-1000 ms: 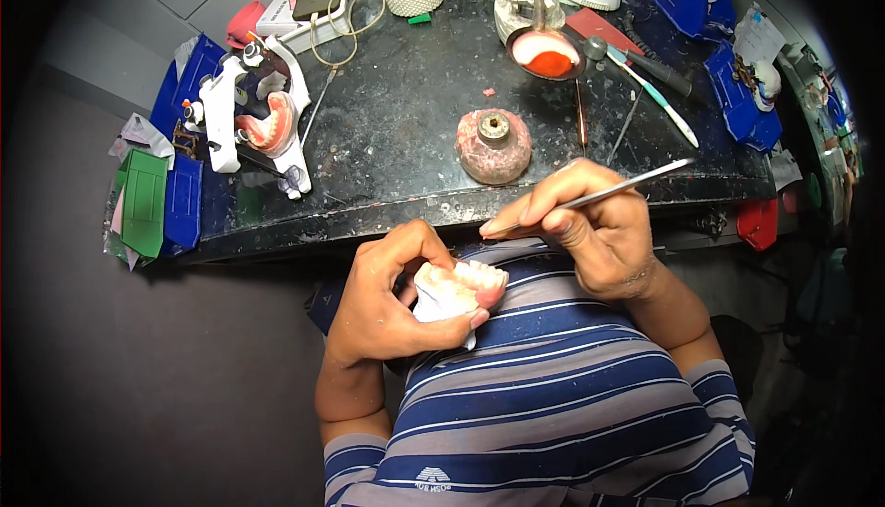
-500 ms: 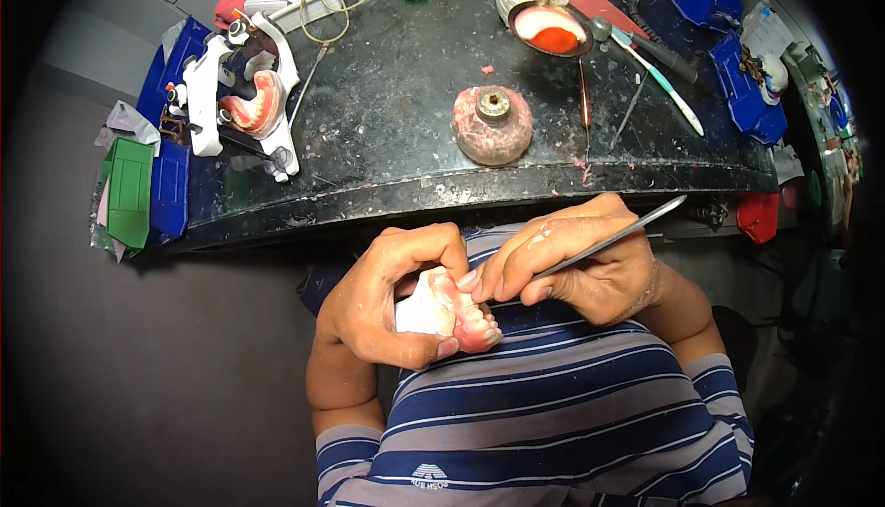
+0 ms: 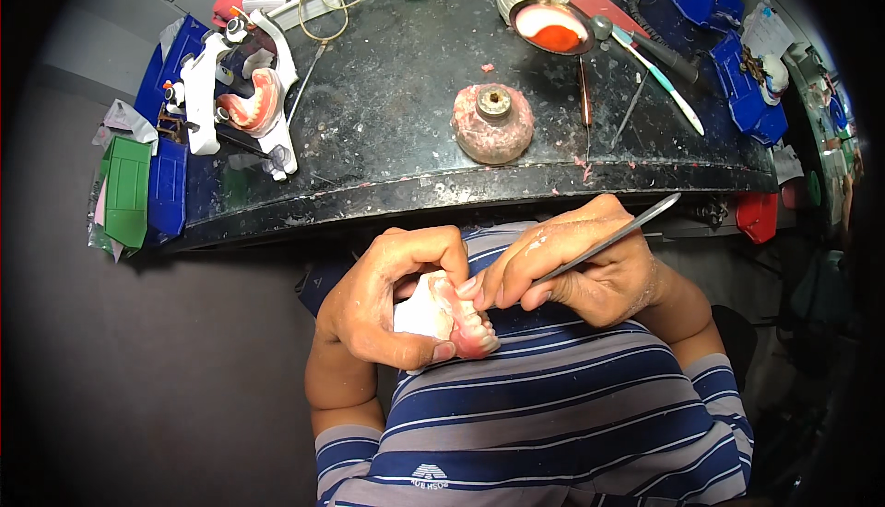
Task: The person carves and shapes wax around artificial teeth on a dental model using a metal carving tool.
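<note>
My left hand [image 3: 387, 300] is closed around a denture model [image 3: 422, 312], a white plaster cast carrying pink wax and a row of pale teeth. Its thumb presses the near edge, and the fingers curl over the far side. In my right hand [image 3: 590, 267] is a slim dark metal carving tool [image 3: 616, 238], gripped like a pen, one flattened end rising to the upper right. The right fingertips touch the pink wax above the teeth, beside the left index finger. The tool's working tip is hidden behind those fingers.
On the black bench [image 3: 387, 129] stand a wax-smeared spirit burner [image 3: 493, 127], a pan of red liquid [image 3: 556, 31] and a white articulator [image 3: 205, 92] holding a denture [image 3: 256, 106]. A toothbrush [image 3: 666, 88] and thin tools lie right. Blue bins [image 3: 749, 92] and a green bin [image 3: 126, 189] flank the bench.
The denture model has tilted slightly in my left hand, its teeth shifting a little. My right hand and the carving tool have moved only slightly left.
</note>
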`<action>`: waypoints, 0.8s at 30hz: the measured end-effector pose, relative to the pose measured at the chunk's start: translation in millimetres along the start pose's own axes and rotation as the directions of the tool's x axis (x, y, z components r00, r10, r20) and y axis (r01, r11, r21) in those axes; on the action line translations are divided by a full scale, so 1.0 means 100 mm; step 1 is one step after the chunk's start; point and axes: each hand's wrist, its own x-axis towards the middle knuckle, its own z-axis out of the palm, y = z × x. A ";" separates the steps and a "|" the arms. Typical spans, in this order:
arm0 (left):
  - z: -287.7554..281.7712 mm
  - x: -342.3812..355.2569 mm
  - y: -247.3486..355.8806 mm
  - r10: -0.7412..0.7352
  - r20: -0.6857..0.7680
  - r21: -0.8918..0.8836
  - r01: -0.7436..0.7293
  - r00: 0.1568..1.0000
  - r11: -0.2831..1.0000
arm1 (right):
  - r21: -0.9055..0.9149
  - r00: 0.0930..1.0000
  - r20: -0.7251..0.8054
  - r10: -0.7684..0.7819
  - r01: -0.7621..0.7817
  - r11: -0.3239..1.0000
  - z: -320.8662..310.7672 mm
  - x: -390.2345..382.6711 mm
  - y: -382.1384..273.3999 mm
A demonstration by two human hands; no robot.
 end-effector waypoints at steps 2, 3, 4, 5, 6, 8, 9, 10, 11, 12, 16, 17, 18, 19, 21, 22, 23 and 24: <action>-0.01 0.00 -0.01 0.006 0.014 0.010 -0.006 1.000 1.000 | -0.004 1.000 0.011 -0.001 0.001 1.000 -0.01 0.00 0.00; -0.01 0.00 -0.01 0.006 0.015 0.010 -0.007 1.000 1.000 | -0.005 1.000 0.011 -0.001 0.001 1.000 -0.02 0.00 0.01; -0.02 0.00 -0.02 0.014 0.023 0.016 -0.015 1.000 1.000 | -0.010 1.000 0.010 0.002 -0.002 1.000 -0.03 0.00 0.01; -0.02 0.00 -0.02 0.022 0.031 0.022 -0.023 0.999 1.000 | -0.015 1.000 0.009 0.005 -0.005 1.000 -0.03 0.01 0.01; -0.03 -0.01 -0.02 0.022 0.030 0.023 -0.023 0.999 0.999 | -0.015 1.000 0.009 0.004 -0.004 1.000 -0.03 0.01 0.01; -0.03 0.00 -0.02 0.027 0.038 0.017 -0.027 0.999 0.999 | -0.033 1.000 0.012 0.020 -0.020 0.999 -0.04 0.02 0.00; -0.04 0.00 -0.02 0.027 0.040 0.018 -0.028 0.999 0.999 | -0.034 1.000 0.011 0.019 -0.019 0.999 -0.04 0.02 0.00; -0.06 -0.01 -0.03 0.027 0.053 0.016 -0.028 0.998 0.999 | -0.016 1.000 0.025 0.015 -0.014 1.000 -0.05 0.02 0.01; -0.07 -0.01 -0.03 0.028 0.066 0.015 -0.029 0.997 0.999 | 0.002 0.999 0.039 0.010 -0.010 1.000 -0.06 0.02 0.02; -0.06 -0.03 -0.02 0.028 0.066 0.018 -0.029 0.997 0.999 | 0.002 0.999 0.040 0.007 -0.008 1.000 -0.05 0.03 0.02; 0.02 -0.08 0.01 0.051 -0.100 0.037 -0.047 0.994 0.998 | 0.113 0.981 -0.183 -0.063 0.084 0.990 -0.10 0.05 0.08; 0.05 -0.08 0.01 0.150 -0.185 0.142 -0.125 0.971 0.982 | 0.080 0.961 -0.239 -0.140 0.163 0.983 -0.11 0.06 0.13; 0.11 -0.10 0.02 0.191 -0.269 0.221 -0.133 0.944 0.966 | 0.040 0.940 -0.313 -0.137 0.157 0.987 -0.11 0.06 0.10; 0.14 -0.11 0.00 0.312 -0.309 0.386 -0.181 0.898 0.904 | 0.015 0.923 -0.358 -0.139 0.154 0.988 -0.12 0.05 0.07; 0.22 -0.06 -0.07 0.530 -0.330 0.655 -0.215 0.781 0.725 | -0.004 0.908 -0.414 -0.063 0.067 0.998 -0.08 -0.01 -0.02; 0.30 -0.03 -0.05 0.555 -0.381 0.654 -0.209 0.740 0.727 | -0.114 0.925 -0.365 -0.104 0.066 0.991 -0.11 -0.07 -0.03; 0.31 -0.03 -0.06 0.557 -0.379 0.656 -0.210 0.739 0.725 | -0.223 0.940 -0.311 -0.139 0.070 0.972 -0.12 -0.11 -0.03; 0.32 -0.03 -0.07 0.590 -0.369 0.712 -0.190 0.718 0.676 | -0.377 0.940 -0.270 -0.207 0.094 0.921 -0.09 -0.11 -0.05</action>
